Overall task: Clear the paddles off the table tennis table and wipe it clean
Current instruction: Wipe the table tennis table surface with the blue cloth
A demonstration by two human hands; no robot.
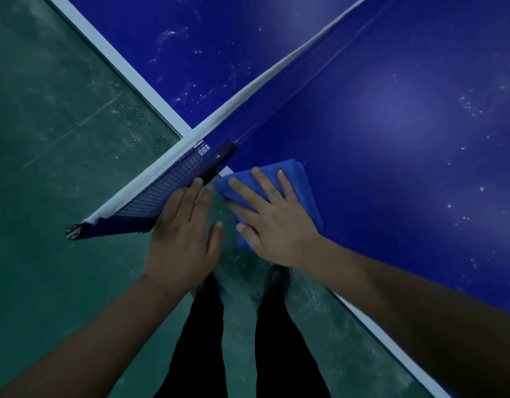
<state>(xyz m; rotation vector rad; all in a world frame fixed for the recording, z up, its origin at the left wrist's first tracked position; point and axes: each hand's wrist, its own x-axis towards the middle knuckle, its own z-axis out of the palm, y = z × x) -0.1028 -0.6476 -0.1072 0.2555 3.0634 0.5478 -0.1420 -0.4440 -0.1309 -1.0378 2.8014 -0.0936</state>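
Observation:
A blue table tennis table (391, 124) fills the upper right, its surface speckled with white dust. A folded blue cloth (294, 179) lies at the table's near edge beside the net. My right hand (271, 222) presses flat on the cloth with fingers spread. My left hand (182, 234) rests with straight fingers against the overhanging end of the net (167, 185), beyond the table's side. No paddle is in view.
The net's white top band (276, 73) runs diagonally across the table. A metal net clamp (74, 231) sticks out at the left. Green floor (61, 110) lies to the left and below, where my dark-trousered legs (202, 340) stand.

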